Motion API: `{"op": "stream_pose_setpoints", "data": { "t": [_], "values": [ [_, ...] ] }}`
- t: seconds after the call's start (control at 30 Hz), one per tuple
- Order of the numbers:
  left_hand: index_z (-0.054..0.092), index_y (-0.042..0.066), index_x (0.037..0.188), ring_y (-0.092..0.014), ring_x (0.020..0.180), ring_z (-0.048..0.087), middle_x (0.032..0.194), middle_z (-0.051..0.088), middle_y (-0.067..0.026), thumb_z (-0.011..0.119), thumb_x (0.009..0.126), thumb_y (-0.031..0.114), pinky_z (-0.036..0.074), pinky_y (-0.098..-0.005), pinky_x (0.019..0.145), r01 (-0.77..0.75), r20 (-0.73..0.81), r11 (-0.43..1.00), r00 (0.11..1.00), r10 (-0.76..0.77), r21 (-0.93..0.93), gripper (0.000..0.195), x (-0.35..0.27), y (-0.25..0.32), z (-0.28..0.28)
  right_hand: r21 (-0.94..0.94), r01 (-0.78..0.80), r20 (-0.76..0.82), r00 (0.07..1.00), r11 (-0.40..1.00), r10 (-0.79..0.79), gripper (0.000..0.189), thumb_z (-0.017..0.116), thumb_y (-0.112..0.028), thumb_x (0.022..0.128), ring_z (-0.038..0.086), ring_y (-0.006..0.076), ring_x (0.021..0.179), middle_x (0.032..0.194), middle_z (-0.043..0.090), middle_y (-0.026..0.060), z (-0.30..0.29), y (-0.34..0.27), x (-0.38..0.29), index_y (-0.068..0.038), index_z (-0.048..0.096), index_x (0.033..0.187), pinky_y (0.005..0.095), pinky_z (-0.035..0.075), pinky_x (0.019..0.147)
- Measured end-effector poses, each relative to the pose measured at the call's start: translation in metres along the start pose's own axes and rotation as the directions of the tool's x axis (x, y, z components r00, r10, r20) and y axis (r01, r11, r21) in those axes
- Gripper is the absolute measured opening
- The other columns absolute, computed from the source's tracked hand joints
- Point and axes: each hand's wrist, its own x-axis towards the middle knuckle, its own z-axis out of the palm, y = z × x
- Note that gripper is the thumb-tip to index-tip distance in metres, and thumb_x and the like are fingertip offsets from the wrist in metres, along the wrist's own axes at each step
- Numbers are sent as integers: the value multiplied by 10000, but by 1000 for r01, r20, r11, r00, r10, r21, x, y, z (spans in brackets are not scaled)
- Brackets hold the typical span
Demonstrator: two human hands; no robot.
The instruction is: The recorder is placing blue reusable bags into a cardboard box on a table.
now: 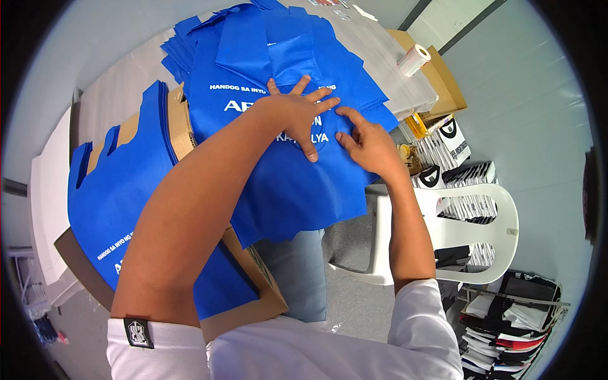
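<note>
Before me lies a pile of blue non-woven fabric bags (294, 190) with white printed writing, spread over the table and hanging past its near edge. My left hand (299, 109) rests on the top bag with its fingers spread, covering part of the print. Just to its right, my right hand (368, 140) touches the same bag with the tips of its thumb and forefinger, which are apart. The other fingers of that hand are curled under and partly hidden. A folded flap of blue fabric (294, 57) lies beyond my left fingertips.
At left, more blue bags (123, 190) drape over an open cardboard box (273, 294). A label roll (414, 60) stands on the table (380, 57). To the right are a white plastic chair (503, 228), stacked folded shirts (441, 147) and a rack of folded clothes (508, 327).
</note>
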Motion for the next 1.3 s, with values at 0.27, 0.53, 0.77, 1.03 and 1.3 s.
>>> {"op": "stream_pose_setpoints", "data": {
  "t": [0.27,0.53,0.77,1.03,1.3],
  "values": [
    [127,305,1629,-406,1553,-47,1712,41,-4,932,477,591,42,-870,1041,-3,6,1000,1000,3,-2,1434,-1,0,-1,-129,85,80,994,988,-75,524,761,-407,838,701,344,807,817,703,157,-19,14,12,-165,628,1283,441,525,712],
    [109,273,1633,-404,1554,-45,1712,47,1,933,459,596,41,-870,1039,1,6,1000,1000,-1,-6,1471,2,-1,0,-13,188,83,979,982,-186,692,850,-452,765,604,210,655,715,611,106,-19,26,24,-105,618,1316,350,469,608],
    [97,214,1635,-388,1557,-38,1711,56,3,931,454,614,41,-871,1038,3,-17,1000,1000,-4,-17,1500,3,-4,3,-80,98,143,986,992,-86,714,843,-502,726,699,325,792,807,697,173,-23,11,26,-120,627,1289,415,520,691],
    [100,218,1635,-388,1557,-43,1710,57,13,935,448,608,34,-873,1040,1,-16,1000,1000,-1,-16,1502,2,-4,2,12,209,82,974,978,-209,587,877,-392,748,532,183,595,658,561,71,-18,12,12,-96,655,1204,342,426,571],
    [159,410,1608,-418,1549,-62,1711,47,2,926,457,619,19,-873,1040,-26,-17,1000,1000,26,-3,1400,3,-5,2,-43,182,105,979,982,-177,568,834,-424,768,678,311,735,713,651,137,-13,4,-6,-131,660,1223,420,506,666]
  ]
}}
